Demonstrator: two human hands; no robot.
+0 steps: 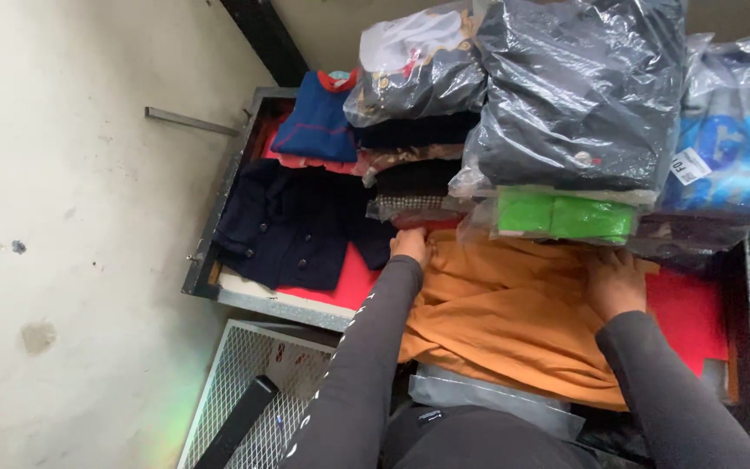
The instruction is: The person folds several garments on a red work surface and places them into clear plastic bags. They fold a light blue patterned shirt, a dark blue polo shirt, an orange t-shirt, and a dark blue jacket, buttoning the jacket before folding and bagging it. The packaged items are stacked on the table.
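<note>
Counter (pixel 245 300) — metal-edged, red-topped, crowded with clothing. All places below are given from the orange cloth.

Orange cloth (pixel 514 317) — large, rumpled, spread on the counter at the near edge, hanging a little over it.

Bagged dark garment (pixel 579 91) — biggest of the plastic-wrapped packs, stacked behind the cloth and above it. A blue pack (pixel 735 143) sits to the right of that stack; a smaller clear bag (pixel 418 61) tops the pile to its left.

Navy jacket (pixel 292 226) — lying flat on the counter left of the cloth, buttons showing. Blue top (pixel 319 122) with red collar beyond it.

Green pack (pixel 562 215) — at the foot of the stack, just behind the cloth's far edge.

Wire rack (pixel 249 391) — on the floor, below and left of the cloth.

Right hand (pixel 615 282) — palm down on the cloth's far right part, fingers flat, pressing rather than gripping.

Left hand (pixel 410 246) — at the cloth's far left corner, fingers curled at its edge; whether it grips the fabric, cannot tell.
</note>
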